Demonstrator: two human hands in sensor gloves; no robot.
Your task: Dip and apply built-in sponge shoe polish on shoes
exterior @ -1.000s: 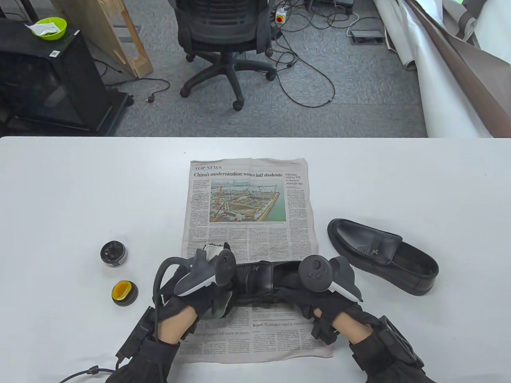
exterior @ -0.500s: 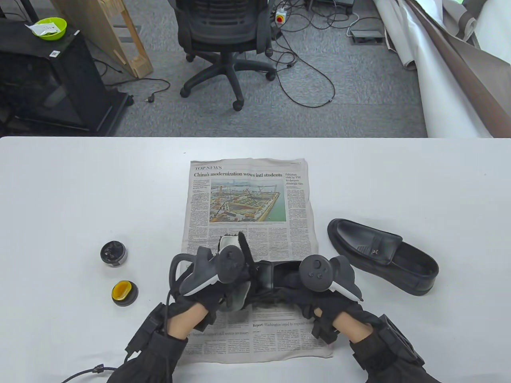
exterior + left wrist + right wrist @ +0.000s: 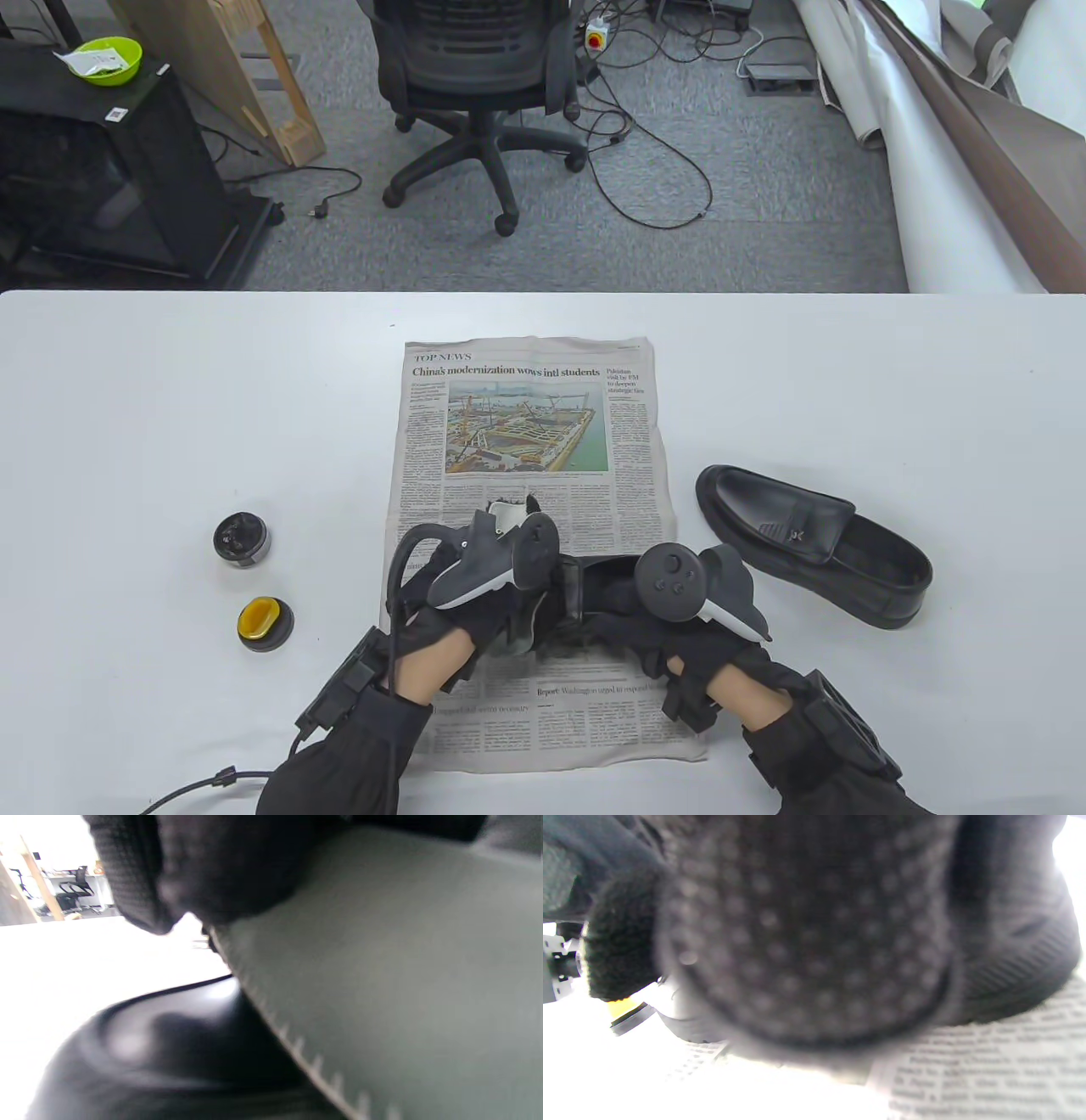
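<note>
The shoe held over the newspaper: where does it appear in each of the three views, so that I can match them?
Table view: the held shoe lies low in the centre, between the left hand and the right hand, on the newspaper.
Left wrist view: its shiny black leather fills the lower left.
Right wrist view: cannot tell; the glove fills the frame.
Shared landmark: the newspaper, printed lines at lower right in the right wrist view.

White table with newspaper, loose shoe, polish tin, yellow-sponge lid.
</note>
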